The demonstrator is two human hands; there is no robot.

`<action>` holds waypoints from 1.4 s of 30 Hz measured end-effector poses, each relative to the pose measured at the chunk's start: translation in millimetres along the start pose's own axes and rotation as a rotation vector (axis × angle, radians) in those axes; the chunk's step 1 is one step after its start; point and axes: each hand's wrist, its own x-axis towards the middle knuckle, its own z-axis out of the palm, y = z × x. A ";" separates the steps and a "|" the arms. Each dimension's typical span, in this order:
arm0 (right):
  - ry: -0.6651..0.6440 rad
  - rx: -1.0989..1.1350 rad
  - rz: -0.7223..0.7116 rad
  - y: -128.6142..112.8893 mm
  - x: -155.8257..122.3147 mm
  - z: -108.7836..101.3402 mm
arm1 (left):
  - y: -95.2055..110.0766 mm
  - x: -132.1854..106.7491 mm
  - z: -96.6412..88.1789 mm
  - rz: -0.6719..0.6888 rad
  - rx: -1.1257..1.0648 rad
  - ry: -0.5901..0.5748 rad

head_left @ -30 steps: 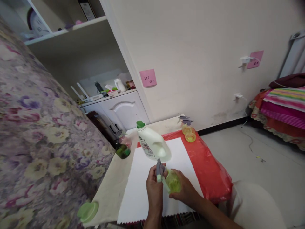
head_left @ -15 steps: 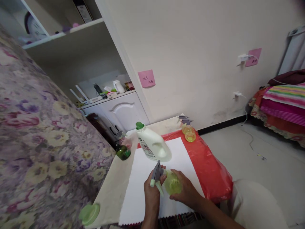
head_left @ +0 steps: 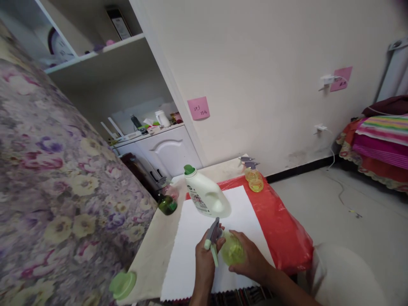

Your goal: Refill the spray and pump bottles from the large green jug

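A spray bottle [head_left: 232, 250] with yellow-green liquid is held tilted above the white sheet [head_left: 181, 259]. My left hand [head_left: 205, 255] is closed around its grey and pale green spray head at the neck. Around the clear round body, my right hand [head_left: 250, 257] is wrapped from the right side. Just beyond my hands stands a large pale jug [head_left: 207, 193] with an opening in green at its top. The jug rests on the sheet. A loose green cap [head_left: 123, 284] lies at the near left corner of the table.
Two similar spray bottles [head_left: 255, 182] stand at the back right on red plastic [head_left: 287, 231]. A dark green bottle [head_left: 167, 205] and a pinkish one are at the left edge. A floral curtain [head_left: 73, 191] hangs left; a white cabinet [head_left: 172, 148] stands behind.
The whole view has shifted slightly, with things appearing a little lower and to the right. Both hands keep their hold on the spray bottle, which looks almost unchanged in pose.
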 end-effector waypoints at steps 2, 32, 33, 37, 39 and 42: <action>-0.019 0.025 0.002 2.1 0.7 -0.7 | 2.1 0.7 -1.1 0.016 0.036 -0.022; -0.236 1.079 0.165 -37.7 -5.2 -10.5 | 6.9 -4.4 17.5 -0.102 -0.501 0.017; -0.216 1.118 0.177 -38.7 -6.3 -8.1 | 7.1 -3.6 17.9 -0.091 -0.514 0.033; -0.172 1.249 0.287 -39.8 -9.6 6.6 | 7.9 -3.4 20.4 -0.063 -0.549 0.063; -0.174 1.298 0.406 -37.3 -10.9 13.5 | 9.4 -5.2 22.8 -0.063 -0.558 0.069; -0.133 1.321 0.589 -31.9 -11.9 18.6 | 13.2 -9.4 27.8 -0.036 -0.533 0.068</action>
